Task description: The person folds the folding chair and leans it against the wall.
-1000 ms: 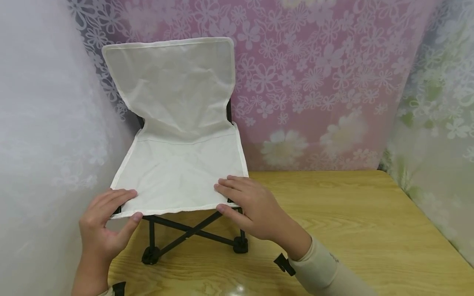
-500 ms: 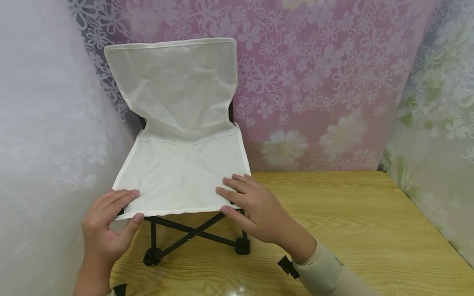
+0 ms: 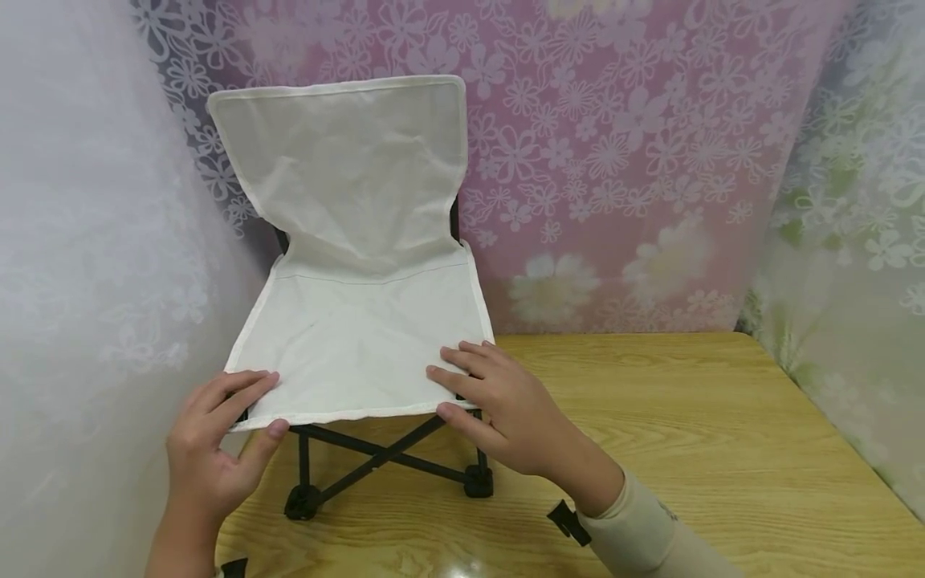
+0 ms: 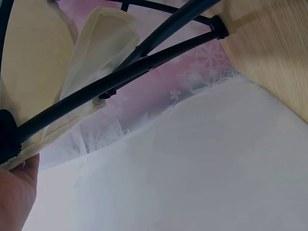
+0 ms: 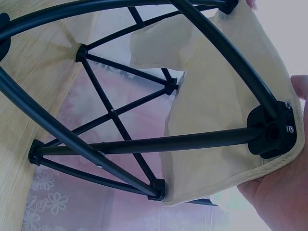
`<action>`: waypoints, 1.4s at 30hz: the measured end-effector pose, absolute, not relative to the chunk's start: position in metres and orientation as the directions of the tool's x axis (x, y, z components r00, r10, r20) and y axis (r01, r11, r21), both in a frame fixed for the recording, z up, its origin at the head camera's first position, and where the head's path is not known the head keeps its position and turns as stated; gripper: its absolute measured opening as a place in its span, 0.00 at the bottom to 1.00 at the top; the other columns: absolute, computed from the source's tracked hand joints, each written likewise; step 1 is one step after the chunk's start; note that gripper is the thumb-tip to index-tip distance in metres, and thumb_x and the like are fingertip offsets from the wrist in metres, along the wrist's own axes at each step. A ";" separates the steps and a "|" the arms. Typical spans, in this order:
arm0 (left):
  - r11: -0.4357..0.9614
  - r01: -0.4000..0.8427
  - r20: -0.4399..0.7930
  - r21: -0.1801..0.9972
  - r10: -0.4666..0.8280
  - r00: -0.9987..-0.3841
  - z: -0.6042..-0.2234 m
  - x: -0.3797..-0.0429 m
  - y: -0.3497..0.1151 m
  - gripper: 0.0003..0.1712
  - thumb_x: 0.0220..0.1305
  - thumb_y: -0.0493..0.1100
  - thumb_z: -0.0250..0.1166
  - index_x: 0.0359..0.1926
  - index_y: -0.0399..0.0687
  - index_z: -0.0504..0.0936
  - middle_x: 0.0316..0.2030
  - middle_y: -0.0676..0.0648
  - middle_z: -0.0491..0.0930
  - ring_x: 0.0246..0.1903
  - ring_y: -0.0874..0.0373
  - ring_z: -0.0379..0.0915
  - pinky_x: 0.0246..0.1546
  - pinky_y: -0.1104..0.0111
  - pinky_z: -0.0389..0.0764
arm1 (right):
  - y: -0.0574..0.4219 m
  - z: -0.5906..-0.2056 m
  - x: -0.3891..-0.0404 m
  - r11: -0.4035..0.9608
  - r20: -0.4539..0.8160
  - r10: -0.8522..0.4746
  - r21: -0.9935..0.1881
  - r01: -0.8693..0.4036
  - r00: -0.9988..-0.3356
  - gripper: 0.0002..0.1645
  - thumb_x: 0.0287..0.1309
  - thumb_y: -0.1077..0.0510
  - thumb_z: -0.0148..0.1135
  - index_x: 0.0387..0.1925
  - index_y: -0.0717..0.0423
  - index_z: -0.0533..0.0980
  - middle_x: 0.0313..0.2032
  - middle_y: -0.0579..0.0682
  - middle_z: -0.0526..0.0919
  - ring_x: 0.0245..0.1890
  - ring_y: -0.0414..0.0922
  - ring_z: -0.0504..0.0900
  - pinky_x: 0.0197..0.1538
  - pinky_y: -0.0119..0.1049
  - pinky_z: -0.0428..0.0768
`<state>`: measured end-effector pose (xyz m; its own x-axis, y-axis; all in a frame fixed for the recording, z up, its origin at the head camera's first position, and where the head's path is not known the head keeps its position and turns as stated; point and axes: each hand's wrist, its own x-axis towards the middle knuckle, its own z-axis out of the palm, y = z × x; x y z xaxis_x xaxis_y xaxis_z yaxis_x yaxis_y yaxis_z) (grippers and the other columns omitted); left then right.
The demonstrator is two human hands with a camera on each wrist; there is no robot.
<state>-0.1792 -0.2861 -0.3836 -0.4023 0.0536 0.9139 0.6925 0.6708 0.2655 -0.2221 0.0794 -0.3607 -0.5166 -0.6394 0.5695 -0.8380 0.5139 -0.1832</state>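
A small folding chair [image 3: 368,321] with a pale cloth seat and backrest stands upright on the table, facing me. My left hand [image 3: 217,441] holds the front left seat corner, fingers over the top and thumb at the front edge. At the front right corner is my right hand [image 3: 513,409], its fingers spread on the cloth and its thumb against the front edge. Crossed black legs [image 3: 376,461] show below the seat. The right wrist view looks under the chair, at a black corner joint [image 5: 272,130] beside the palm. In the left wrist view, a dark tube [image 4: 72,106] crosses under the cloth.
The wooden table [image 3: 686,449] extends to the right of the chair. Pink flowered cloth [image 3: 614,177] hangs behind it. A white sheet [image 3: 87,281] hangs close on the left, and another flowered sheet [image 3: 860,265] borders the right.
The chair, with its feet, has shifted slightly to the right and a little toward me. Both hands have moved with it and stay at its front corners.
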 end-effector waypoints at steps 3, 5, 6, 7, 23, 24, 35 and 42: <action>0.681 0.685 0.909 0.259 0.067 -0.410 -0.384 -0.179 -0.287 0.29 0.66 0.60 0.74 0.52 0.40 0.92 0.49 0.38 0.89 0.58 0.60 0.79 0.71 0.73 0.68 | 0.081 -0.361 -0.222 0.508 0.572 -0.638 -0.190 -0.841 -0.515 0.28 0.81 0.41 0.52 0.74 0.42 0.75 0.74 0.51 0.75 0.78 0.54 0.70 0.80 0.59 0.65; 0.685 0.684 0.909 0.251 0.076 -0.410 -0.384 -0.179 -0.288 0.30 0.66 0.62 0.73 0.53 0.40 0.91 0.51 0.38 0.89 0.61 0.61 0.79 0.74 0.71 0.67 | 0.082 -0.362 -0.222 0.506 0.574 -0.638 -0.190 -0.841 -0.514 0.28 0.81 0.41 0.52 0.74 0.42 0.75 0.74 0.51 0.75 0.78 0.54 0.70 0.80 0.59 0.65; 0.683 0.687 0.909 0.248 0.082 -0.410 -0.384 -0.179 -0.288 0.31 0.66 0.62 0.73 0.54 0.40 0.91 0.52 0.38 0.89 0.61 0.61 0.79 0.75 0.70 0.67 | 0.082 -0.362 -0.222 0.506 0.573 -0.638 -0.191 -0.841 -0.514 0.28 0.81 0.41 0.52 0.74 0.42 0.75 0.74 0.51 0.75 0.78 0.54 0.70 0.80 0.59 0.65; 0.681 0.690 0.908 0.246 0.088 -0.410 -0.383 -0.179 -0.288 0.32 0.66 0.62 0.73 0.54 0.40 0.91 0.53 0.38 0.89 0.62 0.61 0.79 0.74 0.71 0.67 | 0.083 -0.362 -0.222 0.506 0.573 -0.638 -0.191 -0.841 -0.514 0.28 0.81 0.41 0.52 0.74 0.42 0.75 0.74 0.51 0.75 0.78 0.54 0.70 0.80 0.59 0.65; 0.666 0.678 0.837 0.311 0.147 -0.528 -0.377 -0.170 -0.287 0.24 0.58 0.47 0.80 0.55 0.45 0.91 0.54 0.42 0.89 0.64 0.57 0.77 0.71 0.73 0.65 | 0.089 -0.363 -0.219 0.519 0.588 -0.619 -0.190 -0.833 -0.520 0.27 0.80 0.42 0.54 0.73 0.41 0.76 0.74 0.51 0.75 0.77 0.53 0.70 0.80 0.58 0.65; 0.665 0.678 0.836 0.312 0.147 -0.529 -0.377 -0.170 -0.287 0.24 0.57 0.47 0.80 0.54 0.45 0.91 0.54 0.42 0.89 0.64 0.57 0.77 0.71 0.73 0.65 | 0.090 -0.363 -0.219 0.522 0.587 -0.619 -0.190 -0.832 -0.522 0.27 0.79 0.42 0.54 0.73 0.41 0.76 0.74 0.51 0.75 0.77 0.53 0.70 0.80 0.58 0.65; 0.672 0.675 0.839 0.306 0.144 -0.525 -0.378 -0.170 -0.280 0.21 0.56 0.46 0.80 0.51 0.48 0.93 0.53 0.42 0.89 0.62 0.58 0.78 0.69 0.75 0.66 | 0.096 -0.363 -0.215 0.526 0.590 -0.608 -0.202 -0.826 -0.531 0.27 0.78 0.44 0.56 0.72 0.42 0.76 0.74 0.51 0.76 0.77 0.54 0.71 0.79 0.58 0.66; 0.678 0.669 0.842 0.304 0.138 -0.522 -0.379 -0.170 -0.275 0.21 0.57 0.48 0.80 0.51 0.49 0.93 0.52 0.42 0.89 0.61 0.58 0.78 0.69 0.75 0.65 | 0.100 -0.364 -0.213 0.523 0.603 -0.598 -0.206 -0.827 -0.528 0.27 0.78 0.44 0.58 0.72 0.42 0.77 0.73 0.51 0.76 0.77 0.54 0.71 0.78 0.60 0.68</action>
